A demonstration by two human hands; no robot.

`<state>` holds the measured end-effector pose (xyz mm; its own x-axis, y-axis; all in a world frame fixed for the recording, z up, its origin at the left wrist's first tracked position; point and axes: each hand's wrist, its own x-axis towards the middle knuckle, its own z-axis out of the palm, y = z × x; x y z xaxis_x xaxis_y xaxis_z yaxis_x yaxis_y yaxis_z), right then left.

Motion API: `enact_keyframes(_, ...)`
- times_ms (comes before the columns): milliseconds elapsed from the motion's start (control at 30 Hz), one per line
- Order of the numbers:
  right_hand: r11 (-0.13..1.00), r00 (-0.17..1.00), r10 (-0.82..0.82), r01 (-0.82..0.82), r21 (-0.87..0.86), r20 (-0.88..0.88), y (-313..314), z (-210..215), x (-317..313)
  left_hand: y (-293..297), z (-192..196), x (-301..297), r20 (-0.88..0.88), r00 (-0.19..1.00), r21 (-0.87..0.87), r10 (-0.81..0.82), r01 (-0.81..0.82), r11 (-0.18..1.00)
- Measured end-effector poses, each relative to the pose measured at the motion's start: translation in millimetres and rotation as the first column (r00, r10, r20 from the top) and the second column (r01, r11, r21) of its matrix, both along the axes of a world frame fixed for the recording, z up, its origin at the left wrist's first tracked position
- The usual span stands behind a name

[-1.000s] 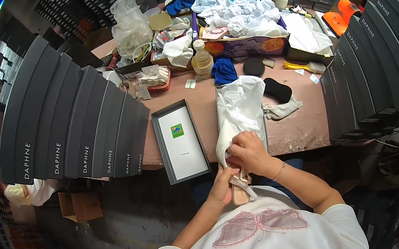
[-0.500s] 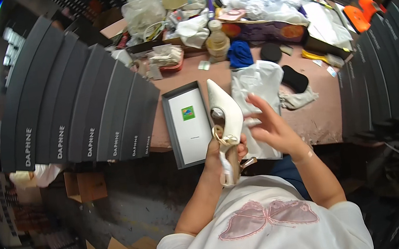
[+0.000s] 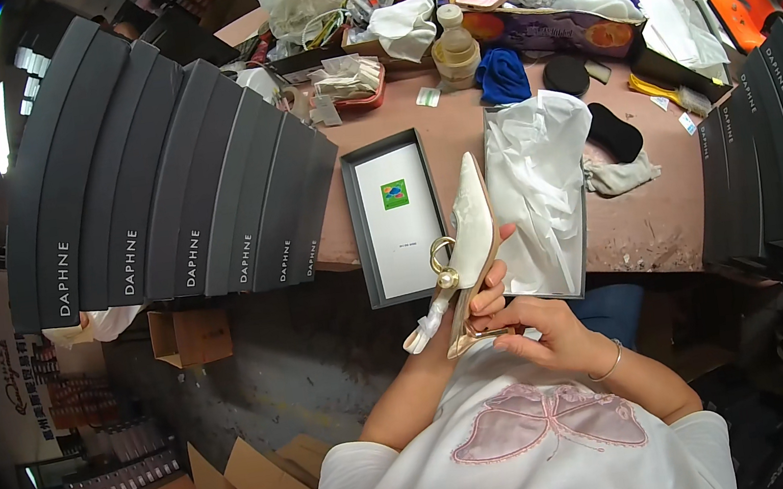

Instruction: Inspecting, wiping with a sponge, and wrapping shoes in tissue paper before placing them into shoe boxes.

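Observation:
A cream pointed-toe slingback shoe (image 3: 475,229) is tilted on its side in front of me, toe pointing away. It has a gold ring with a pearl, a slim gold heel, and white wrapping on its strap. My left hand (image 3: 491,299) is wrapped round the shoe from beneath, its palm mostly hidden. At the heel, the bent fingers of my right hand (image 3: 554,334) close on the gold heel. Just beyond lies a grey shoebox lid (image 3: 360,239) with a white inside and green sticker. Beside it, the shoebox (image 3: 587,258) holds white tissue paper (image 3: 541,180).
Dark grey shoeboxes stand stacked at left (image 3: 148,197) and right (image 3: 766,156). On the pink table (image 3: 646,221) are a bottle (image 3: 455,50), blue cloth (image 3: 502,77), black sponge (image 3: 614,131) and yellow-handled brush (image 3: 686,100). Open cartons (image 3: 265,484) sit on the floor.
The shoe has turned in my left hand, now showing its side and pearl ornament. My right hand has come down from beside the toe to the heel, its fingers closing.

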<state>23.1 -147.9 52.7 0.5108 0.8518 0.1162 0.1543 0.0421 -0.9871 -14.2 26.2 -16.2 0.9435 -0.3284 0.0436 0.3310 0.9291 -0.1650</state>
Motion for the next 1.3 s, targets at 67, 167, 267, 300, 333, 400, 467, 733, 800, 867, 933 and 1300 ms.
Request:
enact_keyframes(67,1.0,1.0,-0.02,0.02,0.002,-0.011,1,-3,-5,0,2,-2,0.003,1.0,0.079,0.002,-0.002,0.997)
enact_keyframes(167,0.997,0.997,-0.079,0.079,0.02,-0.015,3,-6,-10,3,1,-4,-0.011,1.0,0.204,0.022,-0.02,0.979)
enact_keyframes(267,0.994,0.994,-0.107,0.107,0.011,0.007,-1,-4,-6,-2,14,-7,-0.168,0.981,0.269,0.092,-0.044,0.962)
enact_keyframes(300,0.992,0.992,-0.125,0.125,-0.013,0.019,-6,-4,-4,-2,25,-9,-0.258,0.956,0.384,0.138,-0.029,0.923)
enact_keyframes(333,0.988,0.988,-0.149,0.151,-0.042,0.041,-11,-2,1,11,6,-17,-0.203,0.979,0.379,0.019,0.06,0.924)
enact_keyframes(400,0.983,0.983,-0.182,0.182,0.002,0.006,-16,-11,6,2,34,-18,-0.119,0.986,0.483,0.12,-0.048,0.874)
enact_keyframes(467,0.988,0.988,-0.154,0.154,-0.025,-0.019,-20,-12,11,-6,27,-32,-0.008,0.984,0.612,0.179,-0.137,0.779)
enact_keyframes(733,0.826,0.816,-0.518,0.555,-0.097,0.257,-68,-39,90,-11,26,-3,-0.054,0.953,0.596,0.297,-0.208,0.776)
enact_keyframes(800,0.682,0.705,-0.614,0.7,-0.213,0.354,-90,-67,125,-13,33,5,-0.043,0.951,0.642,0.306,-0.208,0.738)
enact_keyframes(867,0.662,0.591,-0.552,0.739,-0.122,0.589,-91,-85,156,-19,34,16,-0.104,0.955,0.692,0.278,-0.131,0.71)
enact_keyframes(933,0.648,0.503,-0.451,0.753,-0.118,0.737,-83,-106,173,-25,35,24,-0.175,0.95,0.703,0.259,-0.064,0.708)
enact_keyframes(1300,0.708,0.689,-0.696,0.705,-0.035,-0.205,-103,-93,187,-21,32,19,-0.159,0.948,0.683,0.277,-0.097,0.724)
